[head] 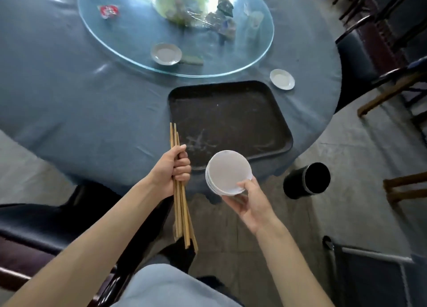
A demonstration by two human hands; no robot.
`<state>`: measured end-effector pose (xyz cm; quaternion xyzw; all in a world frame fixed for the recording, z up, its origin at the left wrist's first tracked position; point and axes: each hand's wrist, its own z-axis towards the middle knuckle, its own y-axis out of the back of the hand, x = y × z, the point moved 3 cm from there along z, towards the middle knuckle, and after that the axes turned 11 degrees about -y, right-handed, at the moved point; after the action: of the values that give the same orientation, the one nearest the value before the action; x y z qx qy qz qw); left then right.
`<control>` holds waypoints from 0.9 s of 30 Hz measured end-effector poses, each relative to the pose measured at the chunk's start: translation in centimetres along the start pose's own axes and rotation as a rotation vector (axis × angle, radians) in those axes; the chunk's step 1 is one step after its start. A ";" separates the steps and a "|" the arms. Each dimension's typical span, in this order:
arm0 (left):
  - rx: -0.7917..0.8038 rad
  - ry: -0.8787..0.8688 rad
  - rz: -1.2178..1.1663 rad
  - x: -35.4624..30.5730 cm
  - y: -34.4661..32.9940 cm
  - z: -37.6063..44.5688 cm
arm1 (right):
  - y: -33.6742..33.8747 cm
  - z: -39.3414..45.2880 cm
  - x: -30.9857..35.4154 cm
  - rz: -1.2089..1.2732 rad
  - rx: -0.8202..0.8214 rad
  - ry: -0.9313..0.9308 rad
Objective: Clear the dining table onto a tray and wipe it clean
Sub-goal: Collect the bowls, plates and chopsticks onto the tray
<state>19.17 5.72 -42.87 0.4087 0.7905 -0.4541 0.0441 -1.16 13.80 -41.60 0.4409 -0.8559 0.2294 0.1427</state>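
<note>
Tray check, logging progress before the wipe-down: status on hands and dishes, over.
Left hand grips chopsticks; right hand holds stacked white dishes over the near edge of the tray. Tray bare. Two small plates still out.

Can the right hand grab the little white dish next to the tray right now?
Probably not yet. The right hand already holds a stack of white dishes, and the little dish sits beyond the tray, across the table. Nothing blocks the path, though.
</note>
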 end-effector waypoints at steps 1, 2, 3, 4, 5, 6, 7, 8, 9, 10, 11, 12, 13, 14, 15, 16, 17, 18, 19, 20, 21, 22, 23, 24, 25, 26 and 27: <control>-0.024 -0.021 -0.018 -0.6 -0.2 0.7 | -0.9 1.0 1.3 -0.023 0.021 -0.008; -0.052 -0.037 -0.037 -1.2 -0.2 1.2 | -1.7 1.9 2.2 -0.047 0.041 -0.028; -0.076 -0.058 -0.050 -1.7 -0.1 1.5 | -2.4 2.5 3.0 -0.072 0.043 -0.043; -0.095 -0.082 -0.063 -2.1 0.0 1.8 | -3.1 3.4 3.8 -0.082 0.060 -0.061; -0.114 -0.107 -0.073 -2.7 0.0 2.3 | -3.6 4.4 4.6 -0.088 0.075 -0.074; -0.133 -0.126 -0.077 -3.2 -0.1 2.7 | -4.3 5.4 5.6 -0.098 0.089 -0.084; -0.153 -0.139 -0.077 -3.8 -0.1 3.1 | -4.8 6.3 6.4 -0.123 0.096 -0.093; -0.173 -0.155 -0.073 -4.2 -0.1 3.5 | -5.5 7.3 7.3 -0.157 0.103 -0.103; -0.190 -0.176 -0.064 -4.6 -0.1 3.9 | -6.1 8.3 8.1 -0.186 0.108 -0.108; -0.209 -0.197 -0.055 -4.9 -0.1 4.5 | -6.8 9.2 8.9 -0.203 0.112 -0.111; -0.232 -0.218 -0.051 -5.3 -0.1 5.2 | -7.5 10.4 9.8 -0.217 0.115 -0.115; -0.260 -0.238 -0.054 -5.8 -0.1 6.0 | -8.3 11.5 10.7 -0.228 0.119 -0.120; -0.289 -0.259 -0.062 -6.2 -0.2 6.8 | -9.1 12.6 11.6 -0.236 0.127 -0.126; -0.320 -0.282 -0.069 -6.5 -0.4 7.5 | -9.9 13.6 12.4 -0.247 0.142 -0.136; -0.354 -0.305 -0.077 -6.8 -0.6 8.3 | -10.8 14.5 13.3 -0.267 0.156 -0.149; -0.389 -0.326 -0.084 -7.0 -0.8 9.0 | -11.7 15.4 14.1 -0.296 0.167 -0.162; -0.419 -0.345 -0.091 -7.3 -1.0 9.6 | -12.6 16.2 14.8 -0.327 0.175 -0.172; -0.443 -0.364 -0.099 -7.5 -1.3 10.4 | -13.6 17.1 15.7 -0.354 0.183 -0.176; -0.464 -0.379 -0.101 -7.9 -1.6 11.2 | -14.6 17.9 16.4 -0.376 0.189 -0.177; -0.489 -0.391 -0.096 -8.3 -1.9 11.9 | -15.6 18.8 17.1 -0.390 0.193 -0.181; -0.514 -0.403 -0.087 -8.7 -2.2 12.5 | -16.6 19.5 17.7 -0.401 0.194 -0.186; -0.536 -0.418 -0.081 -9.1 -2.5 13.1 | -17.4 20.1 18.1 -0.413 0.195 -0.191; -0.556 -0.435 -0.080 -9.5 -2.7 13.6 | -18.0 20.7 18.3 -0.427 0.196 -0.197; -0.576 -0.449 -0.082 -9.8 -2.8 14.0 | -18.5 21.2 18.5 -0.442 0.197 -0.207; -0.596 -0.460 -0.086 -10.0 -2.8 14.3 | -18.9 21.8 18.5 -0.455 0.199 -0.220; -0.613 -0.468 -0.085 -10.1 -2.8 14.5 | -19.1 22.3 18.6 -0.464 0.205 -0.232; -0.633 -0.475 -0.079 -10.1 -2.6 14.7 | -19.4 22.8 18.6 -0.476 0.212 -0.243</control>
<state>19.63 -12.13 -45.28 0.2276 0.8743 -0.2713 0.3319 3.25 -20.63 -47.55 0.6661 -0.7104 0.2233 0.0422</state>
